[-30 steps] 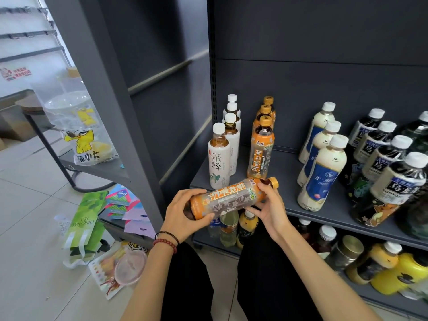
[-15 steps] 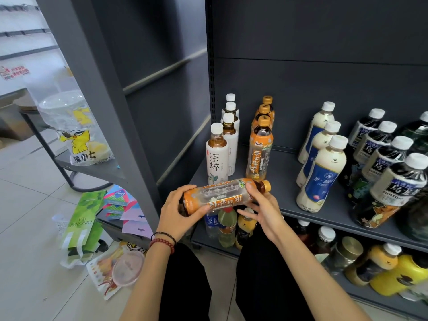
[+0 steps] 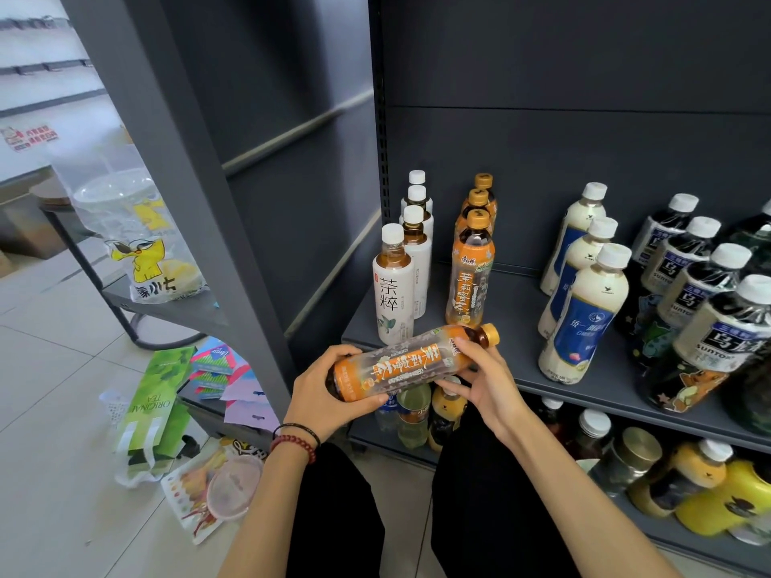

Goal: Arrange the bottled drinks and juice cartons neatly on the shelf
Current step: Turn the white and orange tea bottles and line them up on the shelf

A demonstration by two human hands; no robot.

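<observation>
An orange-labelled tea bottle (image 3: 406,362) lies sideways in both my hands, just in front of the grey shelf (image 3: 517,327), its orange cap pointing right. My left hand (image 3: 329,394) grips its base from below. My right hand (image 3: 484,381) holds its neck end, fingers curled over the shoulder. On the shelf behind it stand a row of matching orange tea bottles (image 3: 469,277) and a row of white-labelled tea bottles (image 3: 394,294). Further right are milk-tea bottles (image 3: 584,314) and dark oolong bottles (image 3: 709,327).
A lower shelf (image 3: 688,540) holds yellow bottles, jars and small drinks under my hands. The shelf's grey upright (image 3: 196,194) stands on the left. On the floor lie a green tea bag (image 3: 154,406), snack packets and a plastic lid (image 3: 233,486).
The bottle has been rolled in my hands, so the orange label with its characters faces up, and it has tilted slightly, cap end higher. My hands stay in front of the shelf edge.
</observation>
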